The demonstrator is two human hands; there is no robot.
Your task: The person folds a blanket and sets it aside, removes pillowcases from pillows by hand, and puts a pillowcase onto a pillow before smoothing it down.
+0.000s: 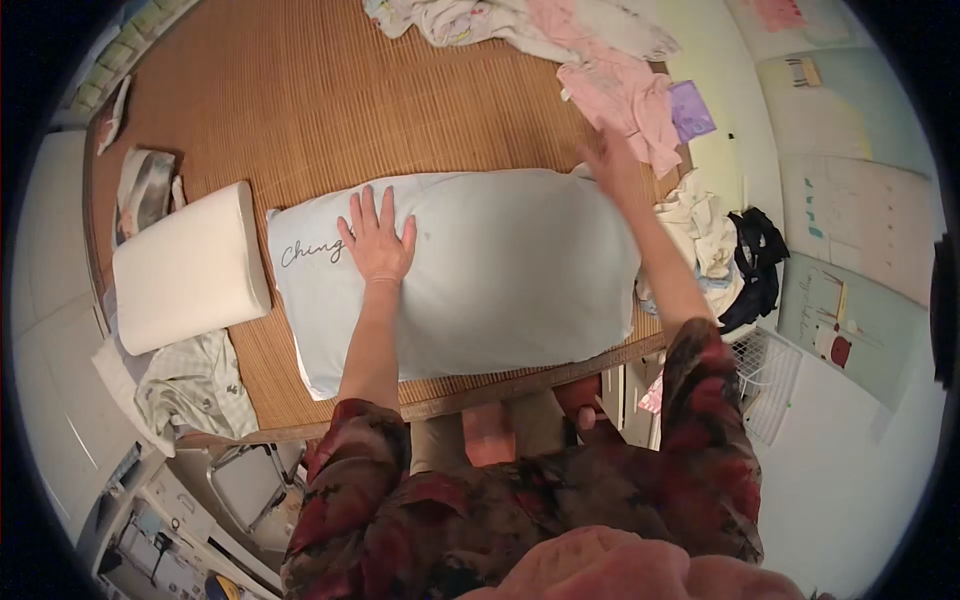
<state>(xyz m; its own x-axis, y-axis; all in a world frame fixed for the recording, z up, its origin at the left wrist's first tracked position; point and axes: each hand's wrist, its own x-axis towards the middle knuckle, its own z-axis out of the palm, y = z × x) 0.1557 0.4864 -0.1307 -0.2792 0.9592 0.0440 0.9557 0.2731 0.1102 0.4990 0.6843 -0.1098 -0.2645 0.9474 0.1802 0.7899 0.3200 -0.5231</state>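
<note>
A light blue pillow (510, 270) with dark script lettering near its left end lies flat along the front edge of the bed. My left hand (378, 238) rests palm down on its left part, fingers spread, beside and partly over the lettering. At the far right corner of the pillow is my right hand (612, 168), slightly blurred, with its fingers stretched out and apart. The pillow's surface looks smooth, plumper towards the right.
A brown woven mat (330, 110) covers the bed. Left of the pillow lie a white contoured pillow (190, 268) and a patterned cloth (200, 385). Pink clothing (625, 95), a purple packet (691, 110), cream clothes (700, 228) and a black garment (757, 262) line the right side by the wall.
</note>
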